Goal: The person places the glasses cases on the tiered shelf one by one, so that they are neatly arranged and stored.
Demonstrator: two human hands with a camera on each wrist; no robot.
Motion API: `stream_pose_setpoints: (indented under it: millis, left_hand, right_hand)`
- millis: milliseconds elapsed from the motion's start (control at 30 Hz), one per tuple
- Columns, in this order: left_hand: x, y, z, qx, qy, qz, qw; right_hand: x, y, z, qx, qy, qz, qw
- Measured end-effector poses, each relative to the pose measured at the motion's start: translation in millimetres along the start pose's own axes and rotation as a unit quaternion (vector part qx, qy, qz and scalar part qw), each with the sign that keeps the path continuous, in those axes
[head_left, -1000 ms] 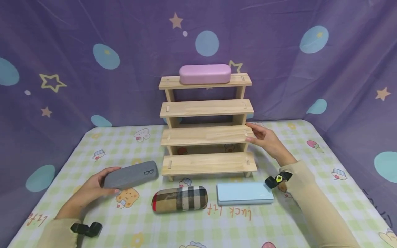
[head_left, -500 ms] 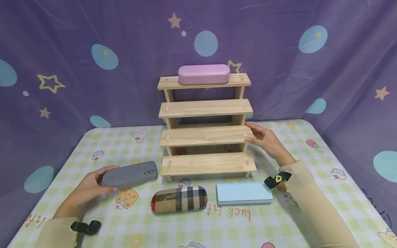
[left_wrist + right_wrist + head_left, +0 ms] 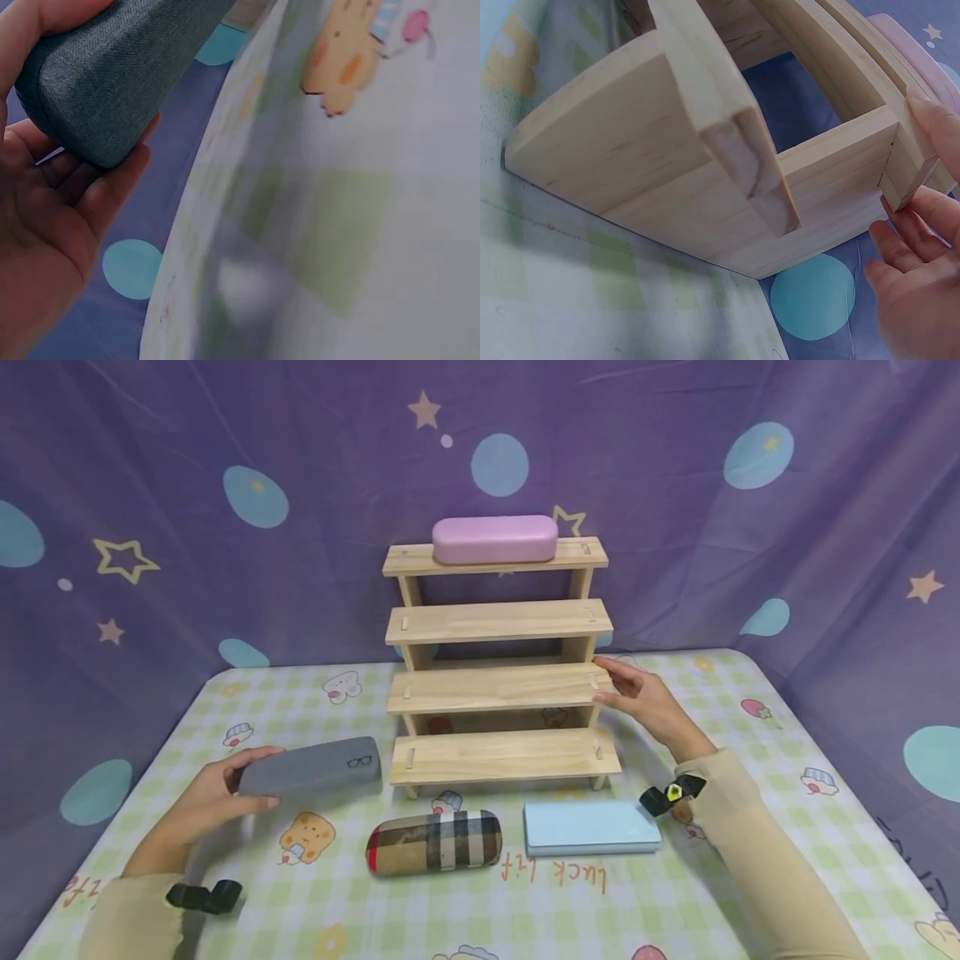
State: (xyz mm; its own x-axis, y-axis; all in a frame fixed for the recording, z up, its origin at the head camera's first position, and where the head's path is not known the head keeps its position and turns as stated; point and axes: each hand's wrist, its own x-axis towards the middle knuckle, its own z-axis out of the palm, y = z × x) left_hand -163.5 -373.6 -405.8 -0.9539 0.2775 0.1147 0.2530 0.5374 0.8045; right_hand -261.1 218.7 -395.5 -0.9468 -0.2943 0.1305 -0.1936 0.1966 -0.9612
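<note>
From above the near side, the checked tablecloth (image 3: 585, 918) is being viewed forward and downward by the head camera, with the four-tier wooden shelf (image 3: 501, 620) being centred and the purple curtain (image 3: 645, 468) being taken in beyond. At the near left, the grey glasses case (image 3: 311, 767) is being seen very closely and at a tilt by the left wrist camera, the curtain being faced. From the right, the shelf's side is being viewed closely and askew by the right wrist camera. The glasses case is being shared by the head and left wrist views, the shelf and pink case (image 3: 495, 540) by the head and right wrist views.

Grey case (image 3: 311, 768): woven cloth (matt)
</note>
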Motion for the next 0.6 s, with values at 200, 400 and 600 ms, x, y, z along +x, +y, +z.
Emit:
stream_pose_setpoints:
  millis: [200, 400, 600]
  left_hand:
    - [5.4, 11.5, -6.7, -0.013, 0.002, 0.018, 0.9997]
    - [6.9, 22.6, -9.8, -0.039, -0.009, 0.026, 0.9989]
    - [10.3, 35.1, -8.0, -0.032, -0.007, 0.045, 0.9984]
  right_hand:
    - [-0.1, 0.4, -0.5, -0.001, 0.001, -0.002, 1.000]
    - [-0.1, -0.8, 0.1, 0.000, -0.001, -0.005, 1.000]
    - [0.2, 0.4, 0.5, 0.004, -0.002, -0.006, 1.000]
